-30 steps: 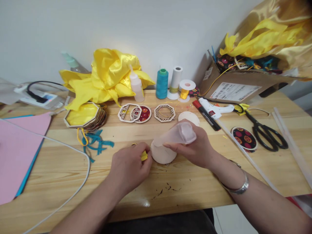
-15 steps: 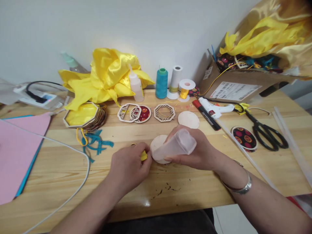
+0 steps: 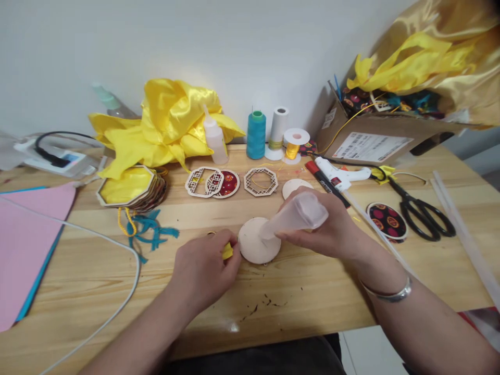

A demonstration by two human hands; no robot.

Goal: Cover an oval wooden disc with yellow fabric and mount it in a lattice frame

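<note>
A pale round wooden disc lies on the table in front of me. My left hand is closed, its thumb and forefinger pinching at the disc's left edge. A bit of yellow material shows between those fingers; most of it is hidden. My right hand is wrapped round a translucent squeeze bottle, tipped with its base up and its narrow end down over the disc's right half. Whether the tip touches the wood I cannot tell. Another pale disc lies behind, partly covered by the right hand.
Lattice frames and thread spools are behind the disc. At right lie a marker, a glue gun and scissors. Octagonal frames are stacked at left, near a white cable.
My right hand has moved the bottle up and to the right, baring more of the disc. My left hand stays at the disc's edge. The view has shifted slightly.
</note>
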